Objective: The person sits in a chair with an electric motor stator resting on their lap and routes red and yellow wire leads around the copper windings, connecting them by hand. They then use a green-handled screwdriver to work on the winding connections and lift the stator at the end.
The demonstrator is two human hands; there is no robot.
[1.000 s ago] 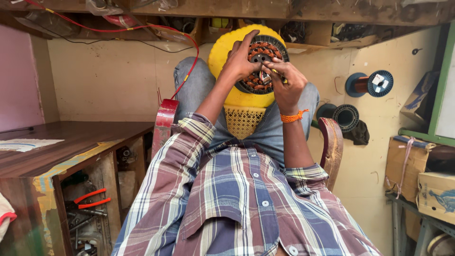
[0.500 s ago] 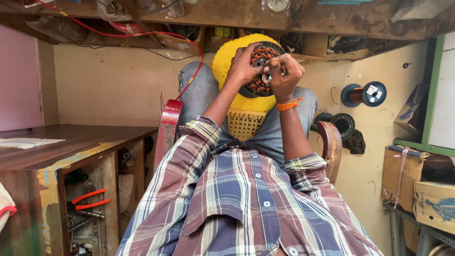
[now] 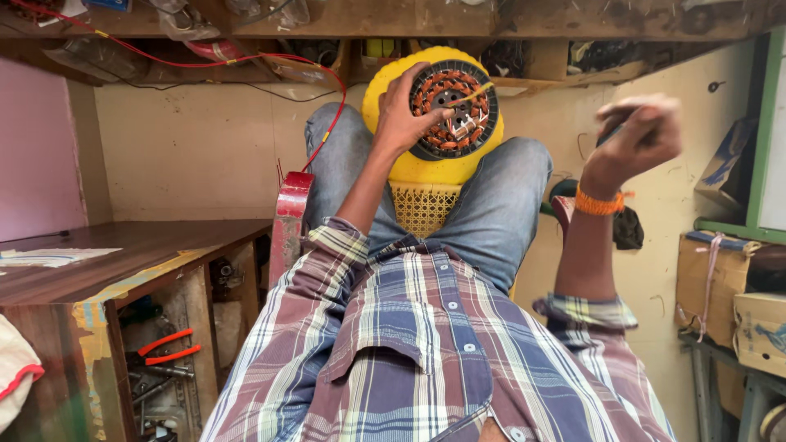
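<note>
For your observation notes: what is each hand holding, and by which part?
Left hand grips the round copper-wound coil ring at its left rim. Right hand is blurred; its hold cannot be told.

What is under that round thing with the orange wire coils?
The coil ring rests on a yellow stool with a woven panel, between the knees. The left hand steadies it. The ring hides the stool's top behind it.

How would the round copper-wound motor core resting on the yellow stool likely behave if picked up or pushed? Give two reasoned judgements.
The motor core looks dense with copper coils on a metal ring, so it is probably heavy for its size and stiff. Being round, it might roll if stood on edge; here the left hand steadies it against the yellow stool. Its fine wires could snag or bend.
</note>
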